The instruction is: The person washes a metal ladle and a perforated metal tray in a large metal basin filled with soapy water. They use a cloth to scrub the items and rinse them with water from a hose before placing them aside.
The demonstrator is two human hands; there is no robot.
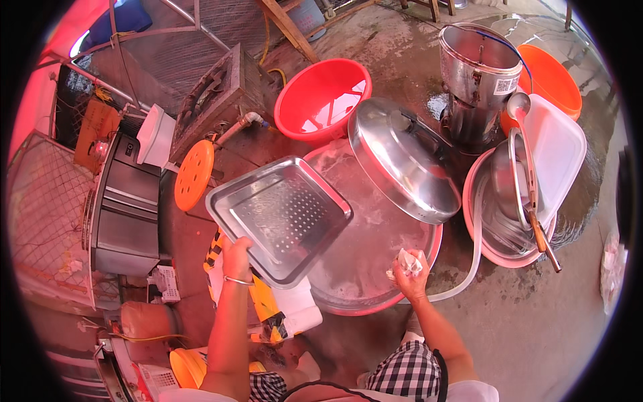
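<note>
My left hand [237, 259] grips the near edge of a rectangular stainless-steel tray [261, 211], its middle pierced with small holes. The tray is tilted and wet, over the left side of a wide pink-rimmed basin [436, 251] of cloudy water. In my right hand [414, 284] is a crumpled whitish cloth [409, 262], above the basin's right rim and apart from the tray. A large round stainless-steel lid or pan [402, 156] covers the basin's far right part.
Behind stands a red basin [321, 68] of water. To the right are a metal pot [459, 53], an orange tub [557, 75], and a pink basin [474, 226] holding cookware, a ladle [519, 104] and a hose [474, 274]. An orange stool [195, 176] is at left. Parts of the concrete floor are wet.
</note>
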